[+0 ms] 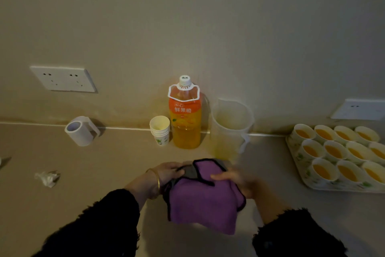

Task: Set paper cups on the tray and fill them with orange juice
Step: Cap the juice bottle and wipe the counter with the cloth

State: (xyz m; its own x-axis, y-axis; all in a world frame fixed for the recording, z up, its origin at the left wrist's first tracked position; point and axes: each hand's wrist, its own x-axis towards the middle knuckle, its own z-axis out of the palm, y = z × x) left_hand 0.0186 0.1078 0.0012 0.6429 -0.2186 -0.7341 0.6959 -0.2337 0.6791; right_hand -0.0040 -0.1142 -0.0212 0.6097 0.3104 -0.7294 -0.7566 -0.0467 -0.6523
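My left hand (166, 172) pinches the purple cloth (200, 202) at its far left corner. My right hand (237, 182) grips its right edge, fingers curled on top. Both forearms angle inward.

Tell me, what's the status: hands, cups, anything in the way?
Left hand and right hand both hold the purple cloth. Cups on tray filled with juice. Bottle capped, by the wall. Nothing blocking.

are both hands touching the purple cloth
Touching: the head view shows the left hand and right hand each gripping an edge of the purple cloth.
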